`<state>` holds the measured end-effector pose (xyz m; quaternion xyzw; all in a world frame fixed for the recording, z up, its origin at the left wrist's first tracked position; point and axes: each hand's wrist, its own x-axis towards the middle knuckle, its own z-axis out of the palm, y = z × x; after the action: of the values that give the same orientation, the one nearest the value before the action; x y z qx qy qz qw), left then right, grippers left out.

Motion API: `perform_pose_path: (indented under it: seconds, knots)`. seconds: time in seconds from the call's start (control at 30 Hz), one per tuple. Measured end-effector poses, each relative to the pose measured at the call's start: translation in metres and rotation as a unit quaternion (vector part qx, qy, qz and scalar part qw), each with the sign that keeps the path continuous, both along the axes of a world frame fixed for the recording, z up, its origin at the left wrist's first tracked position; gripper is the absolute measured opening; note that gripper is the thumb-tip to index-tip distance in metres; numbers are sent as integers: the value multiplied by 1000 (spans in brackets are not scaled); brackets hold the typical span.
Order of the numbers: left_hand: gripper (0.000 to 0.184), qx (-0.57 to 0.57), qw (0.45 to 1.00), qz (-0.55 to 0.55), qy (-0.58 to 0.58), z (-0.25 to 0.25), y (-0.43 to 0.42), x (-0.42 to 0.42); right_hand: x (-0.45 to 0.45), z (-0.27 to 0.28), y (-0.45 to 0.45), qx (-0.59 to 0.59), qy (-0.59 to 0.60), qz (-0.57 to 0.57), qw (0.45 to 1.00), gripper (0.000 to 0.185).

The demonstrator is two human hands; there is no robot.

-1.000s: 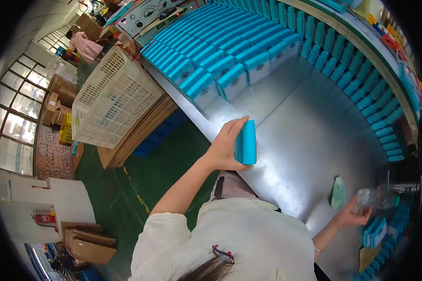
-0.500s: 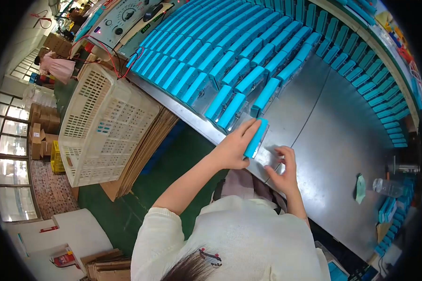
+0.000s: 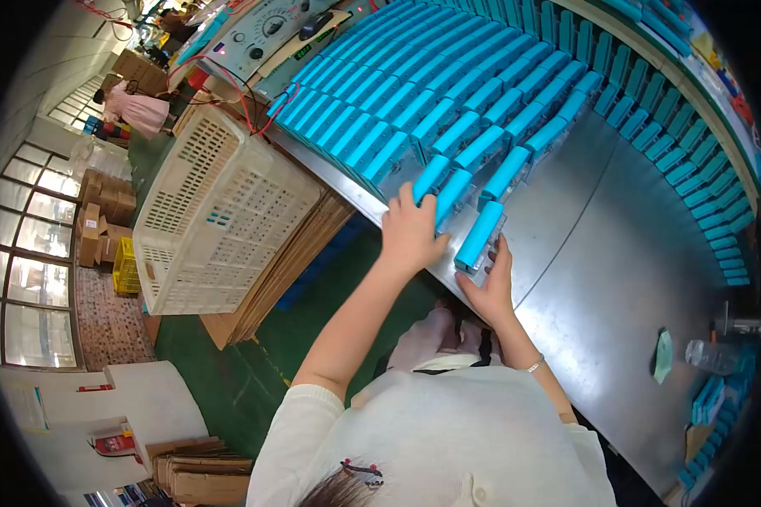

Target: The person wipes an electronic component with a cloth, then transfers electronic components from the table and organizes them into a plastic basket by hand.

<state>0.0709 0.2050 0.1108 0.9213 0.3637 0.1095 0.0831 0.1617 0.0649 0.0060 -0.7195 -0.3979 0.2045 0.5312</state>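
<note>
My right hand (image 3: 493, 286) grips the near blue box (image 3: 482, 232) on the metal table (image 3: 588, 270); left hand (image 3: 410, 232) at neighbouring boxes (image 3: 453, 194), grip unclear. Probably best: light pinch, keep it upright, avoid bumping.

I have a single feed here, worn on the person's head. It looks forward and steeply down, from above the cream shirt (image 3: 448, 431) and dark hair (image 3: 334, 492) along my bottom edge. The left hand (image 3: 408, 235) and right hand (image 3: 492, 291) sit near the middle, at close range, with the metal tabletop (image 3: 600, 329) spreading to the right. My lens is very wide: straight edges bow and the corners fall to black. On the left I see past the plastic crate (image 3: 228, 215) to distant windows (image 3: 38, 279).
</note>
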Motion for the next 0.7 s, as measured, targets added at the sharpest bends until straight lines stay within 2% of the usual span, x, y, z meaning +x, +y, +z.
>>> perform_pose_path:
  seconds: [0.1,0.17,0.23,0.4,0.5,0.57,0.6,0.7]
  knots:
    - [36,9,1000,16,-15,-9,-3,6,-7,-3,5,10,7,-1,1000,90]
    - [33,16,999,11,-40,-13,-6,2,-14,-7,6,-6,-73,19,997,88]
    - [33,55,998,32,13,-10,-5,-3,-23,-1,15,-6,-87,23,996,86]
    - [34,93,994,-34,-48,-14,35,-13,-43,0,58,12,-120,-14,993,85]
    - [43,76,991,-85,-71,-14,63,-15,-47,5,87,-11,-145,-80,986,85]
    - [54,40,961,-209,-177,-18,75,-24,-38,1,96,-18,-174,-121,977,88]
    - [69,17,954,-241,-180,-22,81,-30,-35,4,96,-40,-157,-121,979,92]
    - [79,-21,944,-247,-216,-21,99,-45,-37,4,97,-57,-107,-139,983,99]
